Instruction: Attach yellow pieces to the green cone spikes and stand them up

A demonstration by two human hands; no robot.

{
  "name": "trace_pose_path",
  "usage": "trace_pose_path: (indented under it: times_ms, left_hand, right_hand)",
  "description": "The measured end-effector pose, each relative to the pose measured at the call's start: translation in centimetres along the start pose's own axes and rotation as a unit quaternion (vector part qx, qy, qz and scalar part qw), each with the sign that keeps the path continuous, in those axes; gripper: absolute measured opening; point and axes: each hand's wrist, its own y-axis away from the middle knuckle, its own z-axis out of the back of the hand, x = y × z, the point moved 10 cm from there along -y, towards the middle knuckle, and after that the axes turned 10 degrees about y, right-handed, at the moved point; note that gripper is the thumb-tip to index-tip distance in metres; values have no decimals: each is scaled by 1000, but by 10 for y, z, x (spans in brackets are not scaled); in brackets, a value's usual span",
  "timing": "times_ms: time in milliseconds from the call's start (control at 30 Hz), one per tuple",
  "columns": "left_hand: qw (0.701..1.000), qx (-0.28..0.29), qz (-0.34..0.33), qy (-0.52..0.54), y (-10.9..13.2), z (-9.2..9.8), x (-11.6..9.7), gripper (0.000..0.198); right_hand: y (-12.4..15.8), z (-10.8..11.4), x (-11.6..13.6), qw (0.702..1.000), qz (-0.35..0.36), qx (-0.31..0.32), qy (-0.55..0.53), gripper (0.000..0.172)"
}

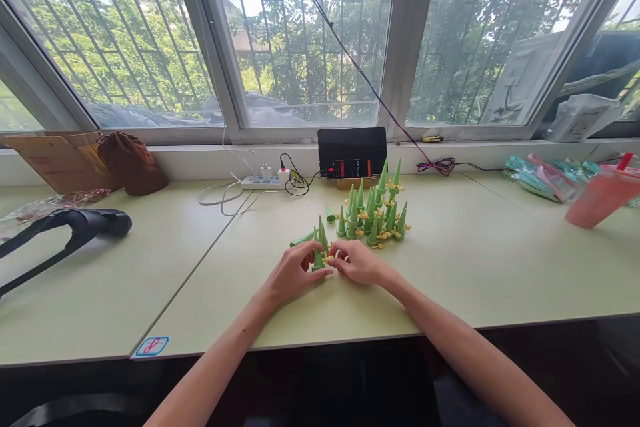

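Between my hands stands a green cone-shaped watering spike (317, 257) with its tip up. My left hand (299, 265) curls its thumb and fingers around this spike. My right hand (356, 261) pinches the small yellow valve (327, 257) on the spike's side. Just behind the hands are several more green spikes (370, 210) with yellow valves, grouped upright and some raised above others. One green spike piece (303, 239) lies on its side beyond my left hand, and a small green cap-like piece (331, 216) sits further back.
A pale table (240, 293) spans the view. Behind the spikes, a dark tablet (352, 147) leans near a power strip (260, 183) with cables. At left are a brown pouch (131, 163) and a black frame-like object (75, 227); at right, a red cup (597, 197) and plastic packets (540, 177).
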Motion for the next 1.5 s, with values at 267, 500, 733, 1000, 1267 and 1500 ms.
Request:
trace_pose_path:
  times_ms: [267,500,733,1000,1267,1500]
  left_hand:
    - [1000,-5,1,2,0,2,-1,36]
    - [1000,-1,-3,0,0,0,-1,36]
    - [1000,-3,-2,3,0,1,-3,36]
    - [1000,-2,7,5,-1,0,-2,33]
    - [1000,17,7,-3,0,-3,-1,35]
    - [999,36,-3,-21,0,-8,-1,29]
  right_hand:
    - [-1,3,0,1000,-2,-15,22,15]
    - [-2,1,1,1000,19,-19,10,17]
    - [-2,1,3,999,27,-21,30,32]
    - [-2,3,1,999,17,-28,30,6]
    - [-1,0,0,999,25,-26,-18,7]
    - [-3,-1,0,999,38,-35,-17,12]
